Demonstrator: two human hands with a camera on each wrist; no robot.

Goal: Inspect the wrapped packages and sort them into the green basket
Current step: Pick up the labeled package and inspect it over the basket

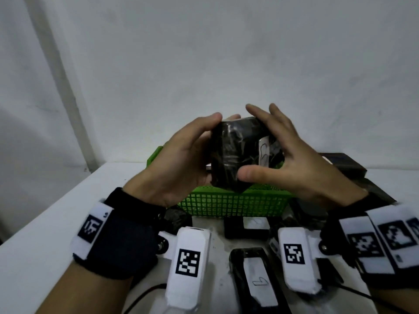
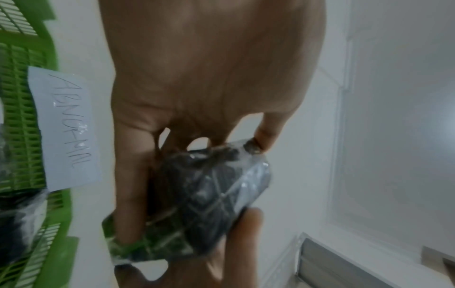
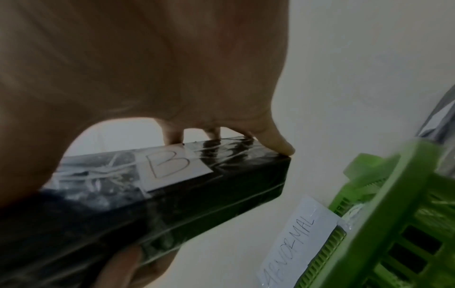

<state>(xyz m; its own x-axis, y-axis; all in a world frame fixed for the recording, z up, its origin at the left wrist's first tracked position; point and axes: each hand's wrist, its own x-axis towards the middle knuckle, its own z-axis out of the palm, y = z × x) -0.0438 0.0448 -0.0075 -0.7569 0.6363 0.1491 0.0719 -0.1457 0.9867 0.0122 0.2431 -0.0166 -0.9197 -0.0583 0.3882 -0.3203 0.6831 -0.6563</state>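
I hold a black film-wrapped package (image 1: 235,152) in the air with both hands, just above the green mesh basket (image 1: 231,205). My left hand (image 1: 195,150) grips its left side, thumb on top. My right hand (image 1: 288,150) pinches the right side, fingers over the top edge and thumb underneath. The right wrist view shows a white label marked "B" (image 3: 172,167) on the package (image 3: 209,196). In the left wrist view the wrapped package (image 2: 209,194) sits between my fingers, next to the basket (image 2: 22,136). The basket carries a paper tag reading "ABNORMAL" (image 2: 66,126).
More black wrapped packages lie on the white table: a long one with a label (image 1: 251,279) in front, a flat one (image 1: 247,227) by the basket, a small one (image 1: 176,218), and a stack (image 1: 340,164) at the right. A wrapped package (image 2: 14,224) lies inside the basket. A white wall stands close behind.
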